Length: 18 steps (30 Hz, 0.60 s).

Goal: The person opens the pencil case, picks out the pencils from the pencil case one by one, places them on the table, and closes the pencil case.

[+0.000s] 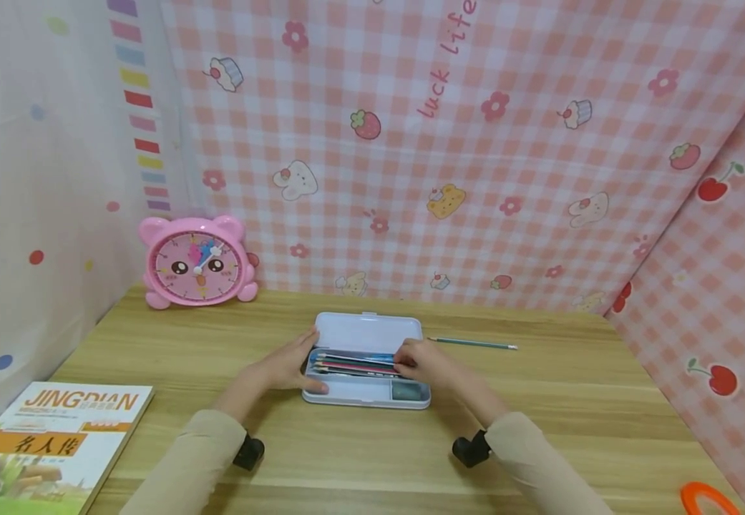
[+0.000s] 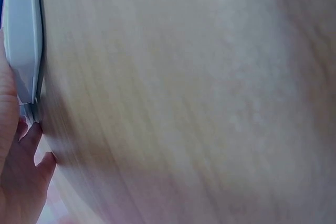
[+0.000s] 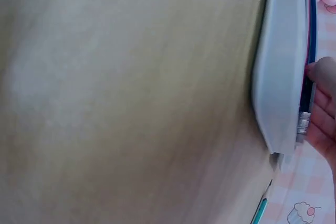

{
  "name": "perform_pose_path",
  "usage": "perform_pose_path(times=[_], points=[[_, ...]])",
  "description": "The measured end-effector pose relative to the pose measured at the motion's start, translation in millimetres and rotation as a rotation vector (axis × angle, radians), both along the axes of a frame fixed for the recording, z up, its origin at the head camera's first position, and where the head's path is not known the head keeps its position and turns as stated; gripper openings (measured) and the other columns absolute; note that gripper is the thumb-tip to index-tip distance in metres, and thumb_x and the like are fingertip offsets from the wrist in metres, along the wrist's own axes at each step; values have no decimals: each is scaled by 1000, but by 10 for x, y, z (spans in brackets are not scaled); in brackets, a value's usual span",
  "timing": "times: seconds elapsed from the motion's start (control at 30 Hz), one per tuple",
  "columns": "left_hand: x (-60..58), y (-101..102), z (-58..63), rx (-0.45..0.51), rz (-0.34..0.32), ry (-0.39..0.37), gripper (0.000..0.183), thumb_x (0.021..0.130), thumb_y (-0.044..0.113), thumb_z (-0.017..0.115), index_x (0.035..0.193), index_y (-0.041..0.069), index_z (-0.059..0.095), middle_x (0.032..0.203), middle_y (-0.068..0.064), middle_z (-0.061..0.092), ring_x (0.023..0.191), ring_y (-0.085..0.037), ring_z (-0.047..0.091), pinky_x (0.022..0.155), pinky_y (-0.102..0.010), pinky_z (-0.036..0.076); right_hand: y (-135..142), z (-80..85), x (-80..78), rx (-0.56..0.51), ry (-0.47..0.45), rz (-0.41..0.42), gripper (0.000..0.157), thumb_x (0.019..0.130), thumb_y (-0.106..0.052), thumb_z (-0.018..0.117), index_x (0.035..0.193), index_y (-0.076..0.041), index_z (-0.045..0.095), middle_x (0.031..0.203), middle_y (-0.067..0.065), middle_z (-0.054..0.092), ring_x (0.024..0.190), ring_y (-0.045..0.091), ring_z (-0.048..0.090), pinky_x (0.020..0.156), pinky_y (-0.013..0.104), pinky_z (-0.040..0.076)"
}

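Observation:
A white pencil case point(image 1: 346, 390) lies on the table with its lid point(image 1: 368, 332) raised at the back. Several pencils point(image 1: 353, 365) lie side by side in its long compartment; a small compartment at the front right holds a dark greenish block point(image 1: 408, 390). My left hand point(image 1: 288, 365) grips the case's left end, thumb at the front and fingers toward the back. At the pencils' right ends, my right hand point(image 1: 422, 361) pinches a dark pencil point(image 3: 308, 90) between thumb and fingers, its metal-banded end pointing toward the case's right end.
A teal pencil point(image 1: 475, 343) lies on the table right of the case. A pink clock point(image 1: 198, 265) stands at the back left. A book point(image 1: 56, 443) lies at the front left, and an orange ring-shaped handle point(image 1: 690, 493) shows at the front right. Patterned cloth point(image 1: 411, 179) hangs behind.

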<state>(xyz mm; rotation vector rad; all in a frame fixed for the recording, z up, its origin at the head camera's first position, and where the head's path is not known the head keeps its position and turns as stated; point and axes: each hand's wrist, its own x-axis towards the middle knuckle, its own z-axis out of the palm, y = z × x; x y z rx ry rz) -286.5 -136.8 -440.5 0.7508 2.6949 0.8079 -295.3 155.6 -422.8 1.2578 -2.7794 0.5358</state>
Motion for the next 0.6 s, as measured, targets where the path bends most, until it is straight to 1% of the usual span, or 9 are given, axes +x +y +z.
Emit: perform_pose_path(times=[0.13, 0.27, 0.4, 0.6], points=[[-8, 18, -19, -11, -5, -3, 109, 71, 46, 74, 141, -11, 14, 150, -28, 9, 139, -40, 13, 114, -49, 15, 28, -15, 13, -18, 26, -19, 10, 85, -10, 62, 86, -2, 68, 80, 4, 61, 73, 11, 57, 66, 20, 52], [-15, 22, -35, 3, -4, -14, 108, 71, 45, 74, 142, -11, 13, 150, -27, 8, 139, -40, 12, 114, -49, 15, 69, 24, 32, -22, 61, -30, 9, 86, -10, 61, 87, -3, 67, 82, 4, 61, 75, 11, 58, 67, 22, 52], [-20, 13, -40, 17, 3, -12, 109, 71, 43, 74, 142, -10, 12, 150, -27, 7, 139, -40, 11, 114, -50, 14, 152, 71, 44, -5, 86, -83, 7, 87, -10, 60, 90, -5, 65, 84, 2, 60, 76, 10, 57, 68, 25, 52], [-19, -4, -37, 1, 2, -3, 109, 71, 44, 74, 142, -11, 12, 150, -27, 7, 139, -41, 11, 114, -50, 14, 391, 64, 32, -21, 202, -135, 6, 84, -4, 63, 90, -3, 63, 85, 4, 59, 76, 13, 57, 68, 28, 52]])
